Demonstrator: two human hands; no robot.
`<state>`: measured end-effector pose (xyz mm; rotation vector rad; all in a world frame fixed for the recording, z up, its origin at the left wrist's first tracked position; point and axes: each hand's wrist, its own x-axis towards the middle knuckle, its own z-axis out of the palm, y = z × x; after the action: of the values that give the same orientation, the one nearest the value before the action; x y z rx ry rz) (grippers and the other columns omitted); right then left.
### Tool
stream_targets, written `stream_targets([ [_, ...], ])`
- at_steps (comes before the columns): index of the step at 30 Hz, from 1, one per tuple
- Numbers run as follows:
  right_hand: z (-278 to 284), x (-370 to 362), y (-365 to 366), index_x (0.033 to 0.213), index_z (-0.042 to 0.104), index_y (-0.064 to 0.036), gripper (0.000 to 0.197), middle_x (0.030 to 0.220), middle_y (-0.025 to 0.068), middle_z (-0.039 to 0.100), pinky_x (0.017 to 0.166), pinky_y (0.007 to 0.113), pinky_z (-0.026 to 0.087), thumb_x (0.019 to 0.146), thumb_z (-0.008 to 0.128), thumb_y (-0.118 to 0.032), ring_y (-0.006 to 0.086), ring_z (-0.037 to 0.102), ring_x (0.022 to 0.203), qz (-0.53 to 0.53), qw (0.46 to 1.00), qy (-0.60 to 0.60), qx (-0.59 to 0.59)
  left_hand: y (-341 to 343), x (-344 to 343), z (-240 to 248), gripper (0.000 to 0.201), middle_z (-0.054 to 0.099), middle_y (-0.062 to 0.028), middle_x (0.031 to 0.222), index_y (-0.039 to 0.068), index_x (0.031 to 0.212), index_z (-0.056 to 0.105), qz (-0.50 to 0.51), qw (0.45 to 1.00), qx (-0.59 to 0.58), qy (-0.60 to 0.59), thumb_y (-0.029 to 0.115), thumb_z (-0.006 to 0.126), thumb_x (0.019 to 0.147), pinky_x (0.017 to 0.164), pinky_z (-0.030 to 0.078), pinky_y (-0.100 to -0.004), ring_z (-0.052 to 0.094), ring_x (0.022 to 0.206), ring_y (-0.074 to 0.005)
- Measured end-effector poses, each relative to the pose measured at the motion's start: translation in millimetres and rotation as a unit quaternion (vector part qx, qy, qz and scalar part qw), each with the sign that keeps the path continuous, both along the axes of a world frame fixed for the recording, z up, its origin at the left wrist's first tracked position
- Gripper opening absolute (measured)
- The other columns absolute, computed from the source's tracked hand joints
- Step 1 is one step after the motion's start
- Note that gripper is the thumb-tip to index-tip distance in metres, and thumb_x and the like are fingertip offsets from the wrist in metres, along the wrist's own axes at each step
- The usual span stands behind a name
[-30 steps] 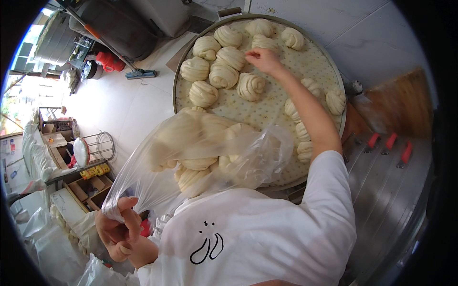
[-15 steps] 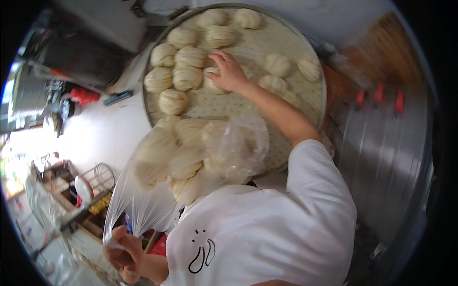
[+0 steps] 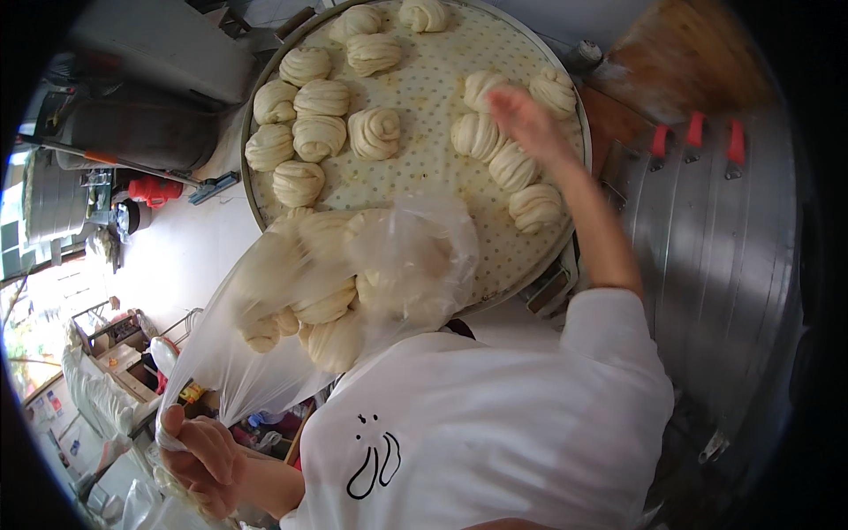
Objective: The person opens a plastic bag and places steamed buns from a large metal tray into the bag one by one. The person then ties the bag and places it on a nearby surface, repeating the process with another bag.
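Bagging twisted buns from a round steamer tray (image 3: 565, 256).
Left hand (image 3: 199, 455) gripping clear bag (image 3: 353, 291); right hand (image 3: 521, 119) blurred over buns (image 3: 495, 141) — finger spread unclear; best lifted gently from beneath.

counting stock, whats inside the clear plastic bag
The clear plastic bag, gripped by the left hand, holds several twisted steamed buns. Folds and glare hide the ones behind, so a full count is not possible.

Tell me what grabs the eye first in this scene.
A big round tray of twisted buns fills the upper middle. Over its near edge hangs a clear bag stuffed with buns, its neck gripped by the left hand at lower left. The right hand, blurred, reaches over the buns on the tray's right side.
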<state>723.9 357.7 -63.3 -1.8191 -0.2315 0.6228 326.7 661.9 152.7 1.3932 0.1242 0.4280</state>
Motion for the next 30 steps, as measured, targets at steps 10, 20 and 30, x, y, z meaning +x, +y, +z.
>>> stream_targets([
  [10, 22, -163, 1, 0.119, 0.060, -0.0014, 0.045, 0.111, 0.0157, 0.059, 0.085, 0.036, 0.045, 0.088, 0.061, -0.034, 0.0223, 0.058, 0.094, 0.116, 0.796, 0.377, 0.459, -1, -5, 39, 0.069, 0.048, 0.0082, 0.052, -0.014, 0.135, 0.036, 0.064, 0.987, 0.015, -0.147, 0.029, 0.064, 0.090, 0.041, 0.032, -0.0154, 0.041, 0.042, -0.0010],
  [20, 123, -188, 35, 0.095, 0.073, 0.0023, 0.037, 0.086, 0.0117, 0.067, 0.063, 0.028, 0.049, 0.081, 0.077, -0.032, 0.0195, 0.064, 0.073, 0.537, 0.688, 0.119, 0.473, 30, -113, 120, 0.015, 0.046, 0.0044, 0.037, 0.004, 0.068, 0.060, 0.213, 0.919, 0.109, -0.312, 0.018, 0.057, 0.075, 0.040, 0.031, -0.0205, 0.034, 0.028, -0.0055],
  [30, 18, -182, 53, 0.104, 0.068, -0.0010, 0.027, 0.098, 0.0046, 0.068, 0.081, 0.025, 0.048, 0.090, 0.067, -0.024, 0.0110, 0.061, 0.090, 0.256, 0.910, 0.188, 0.267, 41, -172, 128, 0.035, 0.038, 0.0042, 0.033, 0.017, 0.046, 0.041, 0.207, 0.932, 0.140, -0.263, 0.011, 0.053, 0.078, 0.038, 0.028, -0.0211, 0.031, 0.027, -0.0038],
])
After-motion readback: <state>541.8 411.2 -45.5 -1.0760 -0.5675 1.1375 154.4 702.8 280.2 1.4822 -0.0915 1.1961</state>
